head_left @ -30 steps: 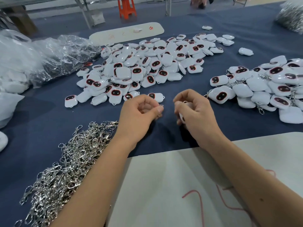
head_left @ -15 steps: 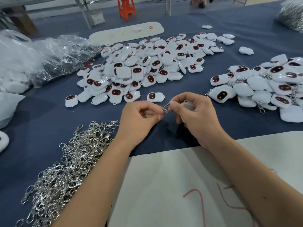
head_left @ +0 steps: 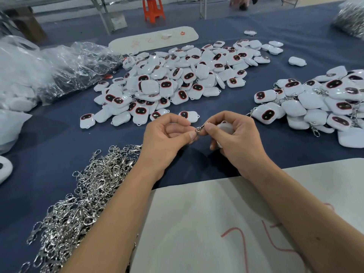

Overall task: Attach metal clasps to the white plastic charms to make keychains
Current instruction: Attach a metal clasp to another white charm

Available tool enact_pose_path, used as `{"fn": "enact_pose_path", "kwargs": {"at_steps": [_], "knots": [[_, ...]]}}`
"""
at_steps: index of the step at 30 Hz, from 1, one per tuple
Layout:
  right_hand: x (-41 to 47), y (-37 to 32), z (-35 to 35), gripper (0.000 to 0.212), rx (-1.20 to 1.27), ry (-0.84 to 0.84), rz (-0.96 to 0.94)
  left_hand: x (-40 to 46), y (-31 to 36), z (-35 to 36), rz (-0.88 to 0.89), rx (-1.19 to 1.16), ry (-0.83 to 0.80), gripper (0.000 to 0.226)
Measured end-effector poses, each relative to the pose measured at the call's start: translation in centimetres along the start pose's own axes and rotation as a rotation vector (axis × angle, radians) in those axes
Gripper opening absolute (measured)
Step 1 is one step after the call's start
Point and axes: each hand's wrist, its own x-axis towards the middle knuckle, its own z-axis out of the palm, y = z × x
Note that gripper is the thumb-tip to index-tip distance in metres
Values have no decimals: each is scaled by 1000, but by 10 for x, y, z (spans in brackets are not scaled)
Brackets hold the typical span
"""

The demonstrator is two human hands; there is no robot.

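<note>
Clasp [head_left: 200, 129] sits between the two hands, above the blue cloth [head_left: 59, 146], its long axis running roughly left to right with a slight rise toward the right. Left hand [head_left: 167, 138] pinches the clasp's left end between thumb and forefinger, the other fingers curled loosely. Right hand [head_left: 234, 136] holds a white charm [head_left: 225, 127] in curled fingers, with the thumb tip pressed at the clasp's right end. Charm lies immediately right of the clasp, so the joint is made at the right end of the clasp's axis; the charm's loop is hidden under the thumb, and whether the hook is already through it cannot be told. Judged from this, the coming move is a short push along that axis toward the right hand, which is the nearer one to the joint. Loose clasps [head_left: 78, 203] lie heaped near the left forearm, bare charms [head_left: 177, 79] are piled ahead, and finished keychains [head_left: 315, 103] are piled to the right.
</note>
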Motion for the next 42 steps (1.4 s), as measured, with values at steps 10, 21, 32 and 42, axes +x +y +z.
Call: {"fn": "enact_pose_path", "kwargs": {"at_steps": [10, 21, 32, 42], "knots": [[-5, -5, 7, 6, -334, 9, -193, 0, 0, 1, 206, 319, 58, 20], [-4, -2, 6, 16, -307, 12, -249, 0, 0, 3, 205, 313, 35, 17], [-4, -3, 3, 15, -243, -2, -196, 0, 1, 2, 164, 316, -80, 11], [-6, -7, 3, 16, -323, 19, -232, 0, 1, 2, 184, 338, -156, 11]]}}
